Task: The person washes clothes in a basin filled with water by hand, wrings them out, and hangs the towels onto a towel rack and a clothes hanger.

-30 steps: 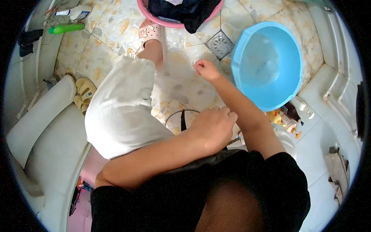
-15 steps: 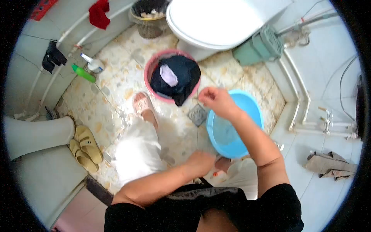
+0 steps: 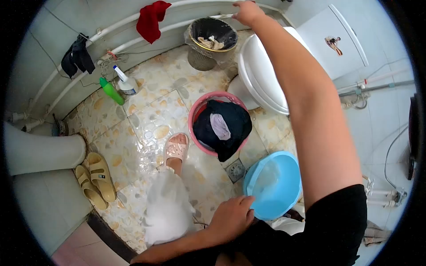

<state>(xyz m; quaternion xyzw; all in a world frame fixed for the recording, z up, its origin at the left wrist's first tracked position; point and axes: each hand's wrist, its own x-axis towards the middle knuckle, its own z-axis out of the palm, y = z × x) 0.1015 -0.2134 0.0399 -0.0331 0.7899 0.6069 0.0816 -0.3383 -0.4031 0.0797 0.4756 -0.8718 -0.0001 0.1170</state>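
Blue basin (image 3: pixel 276 190) by left hand (image 3: pixel 230 218), label (image 3: pixel 129 92) on white bottle (image 3: pixel 125 82) illegibly small.

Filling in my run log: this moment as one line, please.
right hand: outstretched, seen against white wall pipes; left hand: seen overlapping edge of blue plastic basin; round pink plastic basin: holds dark clothes; grip: unclear

Observed right hand (image 3: pixel 249 13) stretched far forward, forearm (image 3: pixel 286 57) crossing before the toilet (image 3: pixel 262 73). Noted left hand (image 3: pixel 230 217) at the waist, near the blue basin (image 3: pixel 279 190). Found dark clothes (image 3: pixel 237 117) and lilac cloth (image 3: pixel 220 127) heaped in the pink basin (image 3: pixel 191 126), near a floor drain (image 3: pixel 235 170).
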